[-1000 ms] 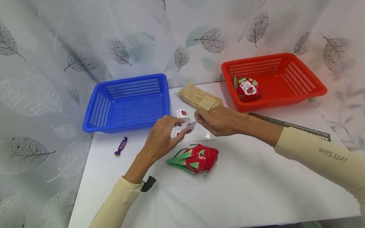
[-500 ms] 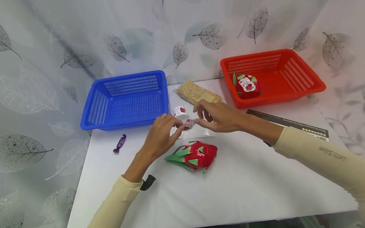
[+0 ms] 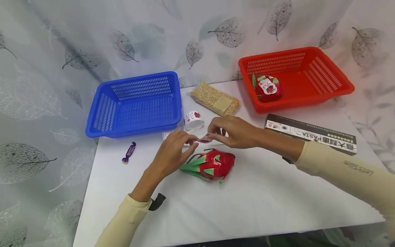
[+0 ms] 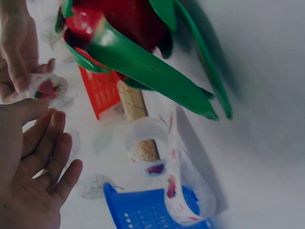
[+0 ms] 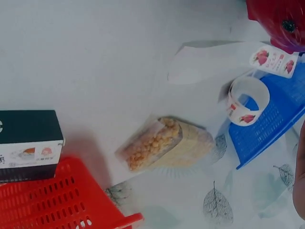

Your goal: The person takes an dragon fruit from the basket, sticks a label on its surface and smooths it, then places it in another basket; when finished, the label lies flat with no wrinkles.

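A small label sticker [image 3: 205, 139] with a red fruit picture is stretched between my two hands. My left hand [image 3: 174, 149] pinches its left end between thumb and fingertips, while my right hand [image 3: 237, 132] pinches the right end. The left wrist view shows the sticker [image 4: 47, 89] held by the facing thumbs and fingers. Just below the hands lies a red dragon fruit [image 3: 219, 163] with green leaf tips. Behind them a roll of label stickers [image 3: 193, 120] stands on the table, its loose strip [image 5: 274, 59] trailing off, partly covered by my left hand in the head view.
To the left sits a blue basket [image 3: 135, 132], with a purple wrapped candy [image 3: 129, 152] in front. A red basket [image 3: 308, 103] at the right holds another labelled dragon fruit [image 3: 269, 90]. A grain packet [image 3: 214, 99] and a pasta box [image 3: 311, 132] lie between and before them.
My right hand has uncurled from a fist and come to the sticker's edge. The sticker has moved slightly down and right, away from the roll, which now shows free of the hands.
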`<state>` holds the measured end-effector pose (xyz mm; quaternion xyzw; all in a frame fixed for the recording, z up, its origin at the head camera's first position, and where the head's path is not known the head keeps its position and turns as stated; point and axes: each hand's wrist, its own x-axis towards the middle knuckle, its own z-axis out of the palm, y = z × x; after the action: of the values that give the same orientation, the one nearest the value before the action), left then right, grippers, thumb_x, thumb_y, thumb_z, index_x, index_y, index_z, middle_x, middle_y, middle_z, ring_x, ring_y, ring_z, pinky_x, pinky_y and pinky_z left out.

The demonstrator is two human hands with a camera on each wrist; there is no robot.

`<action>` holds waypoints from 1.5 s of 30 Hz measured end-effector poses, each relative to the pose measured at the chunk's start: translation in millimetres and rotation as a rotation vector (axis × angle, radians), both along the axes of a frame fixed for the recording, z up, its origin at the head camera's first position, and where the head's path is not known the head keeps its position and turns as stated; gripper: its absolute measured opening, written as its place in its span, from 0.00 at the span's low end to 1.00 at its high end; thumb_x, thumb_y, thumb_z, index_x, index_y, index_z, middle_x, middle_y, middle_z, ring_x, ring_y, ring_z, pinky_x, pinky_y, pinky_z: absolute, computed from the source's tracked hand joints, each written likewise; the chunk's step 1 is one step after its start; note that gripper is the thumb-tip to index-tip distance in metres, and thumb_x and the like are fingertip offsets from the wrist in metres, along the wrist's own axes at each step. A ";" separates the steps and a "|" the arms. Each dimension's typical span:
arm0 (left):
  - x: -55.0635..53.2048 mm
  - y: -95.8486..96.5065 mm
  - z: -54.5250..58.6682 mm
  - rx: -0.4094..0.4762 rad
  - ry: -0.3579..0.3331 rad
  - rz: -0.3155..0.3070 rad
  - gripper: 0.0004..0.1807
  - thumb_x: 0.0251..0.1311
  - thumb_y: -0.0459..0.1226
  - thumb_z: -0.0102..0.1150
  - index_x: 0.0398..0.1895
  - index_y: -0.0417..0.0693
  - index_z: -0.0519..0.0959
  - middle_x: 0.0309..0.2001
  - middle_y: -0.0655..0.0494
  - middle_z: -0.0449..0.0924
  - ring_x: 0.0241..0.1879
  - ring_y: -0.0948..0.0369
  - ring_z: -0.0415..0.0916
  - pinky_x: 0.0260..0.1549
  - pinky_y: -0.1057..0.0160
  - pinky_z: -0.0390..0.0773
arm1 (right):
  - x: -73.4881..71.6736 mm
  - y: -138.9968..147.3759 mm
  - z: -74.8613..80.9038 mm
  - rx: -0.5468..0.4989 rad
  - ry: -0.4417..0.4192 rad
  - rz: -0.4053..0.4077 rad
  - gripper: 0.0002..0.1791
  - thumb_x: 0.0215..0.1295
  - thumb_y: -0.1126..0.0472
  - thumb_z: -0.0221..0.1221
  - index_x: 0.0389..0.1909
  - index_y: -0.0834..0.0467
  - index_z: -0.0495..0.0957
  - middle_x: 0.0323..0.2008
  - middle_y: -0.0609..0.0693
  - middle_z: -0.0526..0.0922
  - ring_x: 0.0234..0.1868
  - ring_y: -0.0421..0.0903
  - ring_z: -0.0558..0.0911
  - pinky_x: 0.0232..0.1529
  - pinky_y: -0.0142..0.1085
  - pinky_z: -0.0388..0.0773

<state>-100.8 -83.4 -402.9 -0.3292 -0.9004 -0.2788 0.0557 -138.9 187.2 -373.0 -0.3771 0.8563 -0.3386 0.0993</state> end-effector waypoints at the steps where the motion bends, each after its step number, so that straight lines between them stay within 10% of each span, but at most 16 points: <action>1: 1.1 -2.1 -0.8 -0.021 -0.010 0.001 0.10 0.70 0.37 0.70 0.50 0.45 0.88 0.40 0.55 0.87 0.45 0.57 0.79 0.44 0.57 0.82 | 0.4 1.4 0.2 -0.006 -0.007 -0.007 0.08 0.71 0.59 0.69 0.48 0.53 0.83 0.38 0.41 0.86 0.39 0.38 0.82 0.41 0.34 0.85; 17: 16.1 -22.7 -17.5 -0.212 -0.432 -0.068 0.18 0.63 0.44 0.71 0.55 0.51 0.86 0.47 0.60 0.86 0.52 0.58 0.78 0.57 0.51 0.79 | -0.5 15.5 -4.4 -0.041 -0.576 0.110 0.07 0.74 0.59 0.65 0.45 0.58 0.80 0.34 0.55 0.82 0.36 0.51 0.82 0.36 0.37 0.86; 45: 13.0 -21.2 -21.0 -0.261 -0.354 -0.106 0.19 0.59 0.48 0.79 0.51 0.52 0.91 0.46 0.61 0.90 0.44 0.61 0.74 0.47 0.57 0.77 | 1.6 1.4 -8.8 0.175 -0.458 0.111 0.10 0.69 0.55 0.70 0.45 0.53 0.82 0.34 0.43 0.84 0.38 0.46 0.81 0.34 0.34 0.81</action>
<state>-87.8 -104.6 -424.0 -0.3263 -0.9061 -0.2161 -0.1606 -137.3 188.6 -381.7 -0.3272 0.8155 -0.3336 0.3414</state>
